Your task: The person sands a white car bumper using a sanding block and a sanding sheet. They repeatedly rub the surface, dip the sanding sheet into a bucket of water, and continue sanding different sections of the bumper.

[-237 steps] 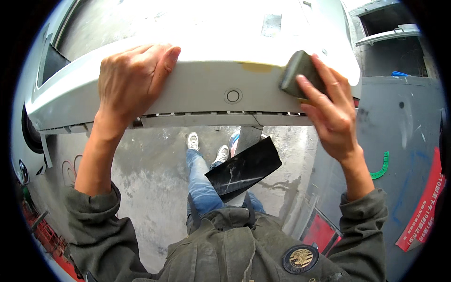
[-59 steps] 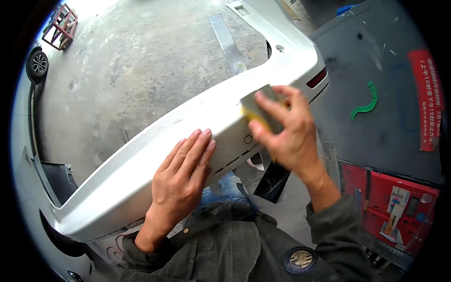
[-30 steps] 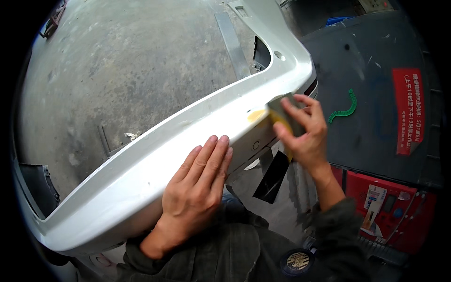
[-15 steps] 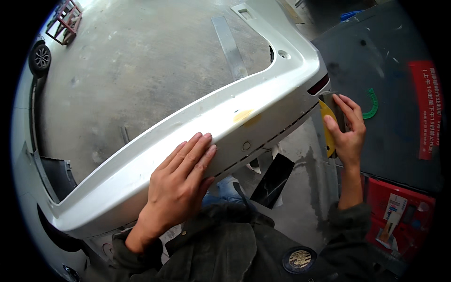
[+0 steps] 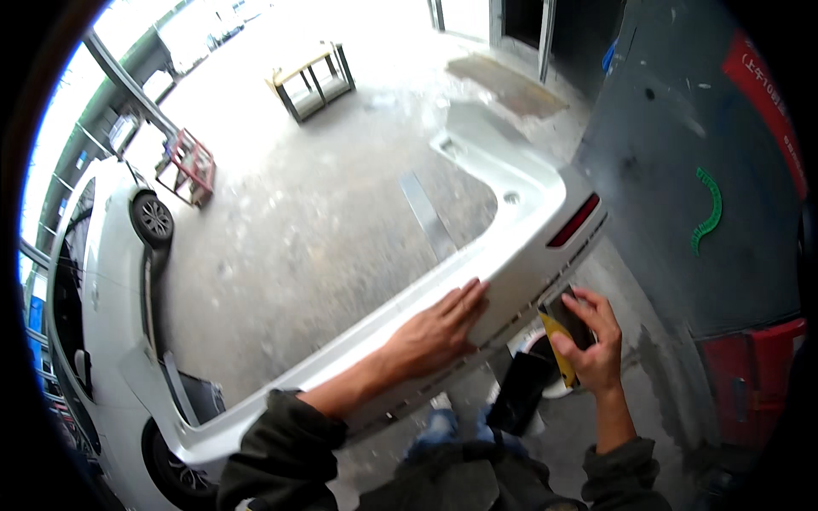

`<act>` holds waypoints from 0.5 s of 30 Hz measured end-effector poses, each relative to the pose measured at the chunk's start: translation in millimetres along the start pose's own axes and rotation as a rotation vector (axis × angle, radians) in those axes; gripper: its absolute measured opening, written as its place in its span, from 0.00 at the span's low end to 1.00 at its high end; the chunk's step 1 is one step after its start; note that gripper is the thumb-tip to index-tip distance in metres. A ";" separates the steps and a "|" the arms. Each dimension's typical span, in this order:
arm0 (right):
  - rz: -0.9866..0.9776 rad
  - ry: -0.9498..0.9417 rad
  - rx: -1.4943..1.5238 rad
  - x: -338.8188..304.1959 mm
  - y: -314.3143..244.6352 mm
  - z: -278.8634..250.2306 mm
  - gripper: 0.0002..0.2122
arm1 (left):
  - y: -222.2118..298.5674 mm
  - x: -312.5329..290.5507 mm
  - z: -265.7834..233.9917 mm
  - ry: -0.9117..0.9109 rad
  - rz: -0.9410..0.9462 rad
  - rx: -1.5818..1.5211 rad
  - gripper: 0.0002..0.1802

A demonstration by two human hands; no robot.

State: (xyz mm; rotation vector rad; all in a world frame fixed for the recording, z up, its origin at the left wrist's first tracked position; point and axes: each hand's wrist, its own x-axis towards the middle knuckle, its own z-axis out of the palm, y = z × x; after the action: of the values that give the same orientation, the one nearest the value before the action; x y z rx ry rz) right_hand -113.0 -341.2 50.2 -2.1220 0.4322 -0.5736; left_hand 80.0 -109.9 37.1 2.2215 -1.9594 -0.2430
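A white car bumper (image 5: 383, 322) runs slantwise in front of me, with a dark red reflector (image 5: 573, 221) at its far right end. My left hand (image 5: 434, 336) lies flat on the bumper's face, fingers stretched out and together, holding nothing. It covers the place where the yellowish patch showed. Just off the bumper's lower right edge, my right hand (image 5: 592, 349) grips a yellow sanding block (image 5: 560, 347) between thumb and fingers. A grey sheet, seemingly sandpaper, is held with it. The block looks apart from the bumper.
At left stands a white car (image 5: 111, 298). A dark board (image 5: 522, 392) and a round container (image 5: 545, 345) are below the bumper. A green curved strip (image 5: 709, 213) hangs on the grey panel (image 5: 665, 162) at right, above a red case (image 5: 741, 383). A low bench (image 5: 315, 81) stands far off.
My view has tilted up, showing more of the workshop. My left hand has slid right along the bumper, over the yellowish patch. My right hand has come nearer, still gripping the sanding block.
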 end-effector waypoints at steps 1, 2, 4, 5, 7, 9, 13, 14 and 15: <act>-0.045 0.029 -0.011 -0.6 1.5 0.6 0.25 | -0.4 -2.3 -4.9 -0.009 0.005 0.012 0.42; -0.007 0.029 0.054 -1.6 -0.4 5.8 0.25 | 0.3 -11.1 -9.5 -0.018 -0.003 0.013 0.42; 0.009 0.033 0.049 -4.9 -9.2 4.3 0.25 | 5.6 -20.3 -7.6 0.017 -0.008 -0.057 0.42; -0.013 0.042 0.050 -2.2 -14.1 7.7 0.24 | 4.0 -27.1 -10.5 0.045 -0.010 -0.056 0.42; -0.025 0.040 0.022 -2.0 -15.9 13.2 0.24 | 5.0 -36.8 -10.5 0.040 -0.007 -0.024 0.42; -0.077 0.026 0.022 2.5 -19.1 27.6 0.23 | 12.8 -53.3 -12.9 0.019 -0.014 0.037 0.42; -0.123 0.028 -0.055 7.2 -27.9 60.1 0.24 | 12.8 -82.4 -8.0 0.076 -0.045 -0.076 0.43; -0.142 0.032 -0.065 10.2 -24.8 71.4 0.24 | 14.6 -90.5 -9.0 0.082 -0.062 -0.115 0.42; -0.173 0.032 -0.108 15.1 -23.8 78.8 0.25 | 16.0 -95.9 -8.2 0.098 -0.078 -0.091 0.42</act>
State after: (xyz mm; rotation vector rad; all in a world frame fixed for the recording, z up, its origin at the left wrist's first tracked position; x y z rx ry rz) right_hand -55.3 -283.2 32.9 -2.2705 0.3050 -0.6967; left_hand 54.5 -16.5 49.8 2.2109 -1.7781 -0.2243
